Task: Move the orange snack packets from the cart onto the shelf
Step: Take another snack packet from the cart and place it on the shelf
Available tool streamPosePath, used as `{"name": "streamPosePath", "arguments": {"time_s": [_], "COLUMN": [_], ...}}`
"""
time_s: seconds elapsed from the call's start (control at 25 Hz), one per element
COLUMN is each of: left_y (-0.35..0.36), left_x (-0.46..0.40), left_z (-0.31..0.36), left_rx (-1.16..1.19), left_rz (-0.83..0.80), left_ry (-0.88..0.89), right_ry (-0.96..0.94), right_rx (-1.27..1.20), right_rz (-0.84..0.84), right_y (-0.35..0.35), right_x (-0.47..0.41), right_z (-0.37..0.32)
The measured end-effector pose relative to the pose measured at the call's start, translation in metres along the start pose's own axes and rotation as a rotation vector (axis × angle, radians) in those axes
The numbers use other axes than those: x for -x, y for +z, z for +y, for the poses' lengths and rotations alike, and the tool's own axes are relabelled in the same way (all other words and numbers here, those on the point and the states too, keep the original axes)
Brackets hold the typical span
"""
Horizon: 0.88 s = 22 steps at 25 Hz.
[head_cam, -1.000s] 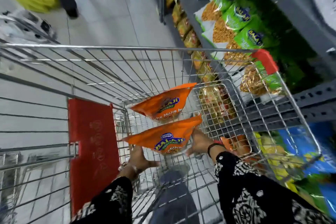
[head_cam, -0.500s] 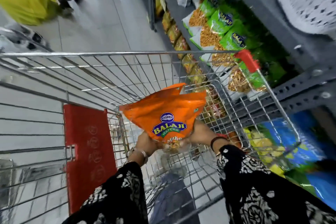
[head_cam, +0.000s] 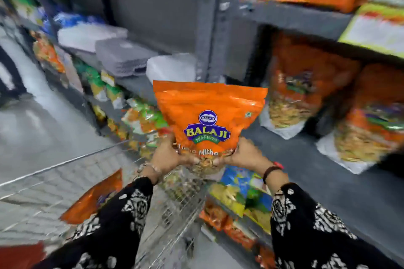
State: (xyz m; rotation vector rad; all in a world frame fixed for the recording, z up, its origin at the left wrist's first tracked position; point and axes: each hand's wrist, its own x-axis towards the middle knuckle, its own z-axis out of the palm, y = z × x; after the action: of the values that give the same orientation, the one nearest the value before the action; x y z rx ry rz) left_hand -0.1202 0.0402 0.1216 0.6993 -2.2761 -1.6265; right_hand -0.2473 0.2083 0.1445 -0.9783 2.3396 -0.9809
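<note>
An orange snack packet (head_cam: 207, 113) with a blue "Balaji Wafers" logo stands upright in front of me, above the cart's right rim. My left hand (head_cam: 167, 155) grips its lower left corner and my right hand (head_cam: 243, 155) grips its lower right corner. A second orange packet (head_cam: 96, 199) lies in the wire cart (head_cam: 65, 181) at lower left, partly hidden by my left sleeve. The grey shelf (head_cam: 306, 159) to the right carries more orange packets (head_cam: 306, 85), with bare shelf surface just right of the held packet.
A grey upright post (head_cam: 213, 28) divides the shelving. White and grey packs (head_cam: 122, 57) lie on the left shelf. Green and mixed snack bags (head_cam: 144, 118) fill the lower shelves, blue and yellow ones (head_cam: 240, 194) below my right wrist. The aisle floor (head_cam: 32, 129) lies left.
Both hands lifted the top orange packet out of the cart and raised it upright. My view has swung right, from the cart toward the shelves.
</note>
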Motion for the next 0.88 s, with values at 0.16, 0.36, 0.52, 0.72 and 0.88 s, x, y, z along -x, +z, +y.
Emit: {"name": "streamPosePath", "arguments": {"time_s": [0.16, 0.36, 0.52, 0.72, 0.88], "left_y": [0.083, 0.198, 0.245, 0.261, 0.258], "left_x": [-0.030, -0.073, -0.095, -0.111, -0.101], "left_z": [0.069, 0.114, 0.118, 0.121, 0.113], "left_rx": [0.037, 0.119, 0.084, 0.034, 0.055], "left_rz": [-0.215, -0.460, -0.593, -0.594, -0.567], "left_ry": [0.161, 0.223, 0.228, 0.259, 0.279], "right_ry": [0.076, 0.181, 0.322, 0.341, 0.312], "right_rx": [-0.170, -0.255, -0.244, -0.375, -0.390], "right_rz": [0.251, 0.523, 0.614, 0.612, 0.658], "right_y": [-0.084, -0.152, -0.161, -0.159, -0.146], "right_x": [0.047, 0.086, 0.089, 0.083, 0.086], "right_z": [0.043, 0.099, 0.136, 0.158, 0.159]}}
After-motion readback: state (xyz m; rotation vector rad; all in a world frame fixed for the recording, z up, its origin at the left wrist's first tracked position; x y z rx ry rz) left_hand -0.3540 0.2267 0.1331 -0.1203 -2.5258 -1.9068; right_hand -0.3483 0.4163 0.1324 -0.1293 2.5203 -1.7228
